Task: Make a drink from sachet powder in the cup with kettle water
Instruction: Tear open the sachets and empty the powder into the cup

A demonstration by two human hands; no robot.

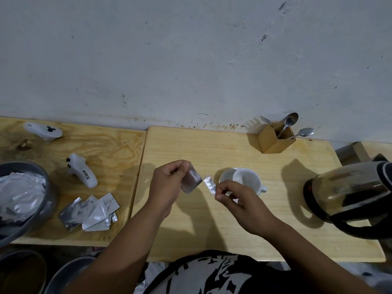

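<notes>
My left hand (167, 183) pinches a small silver sachet (192, 181) above the table. A torn foil strip (209, 185) hangs from the sachet's corner, and my right hand (235, 198) pinches its other end. Just behind my right hand stands a white cup (239, 179) with nothing visible inside, its handle toward the right. A steel kettle (352, 196) with a black handle sits at the right edge of the wooden table (233, 149).
A wooden holder (272, 139) with spoons and a fork stands at the back by the wall. On the left board lie several silver sachets (93, 212), two white controllers (83, 169), and a grey bowl (29, 200) of foil wrappers.
</notes>
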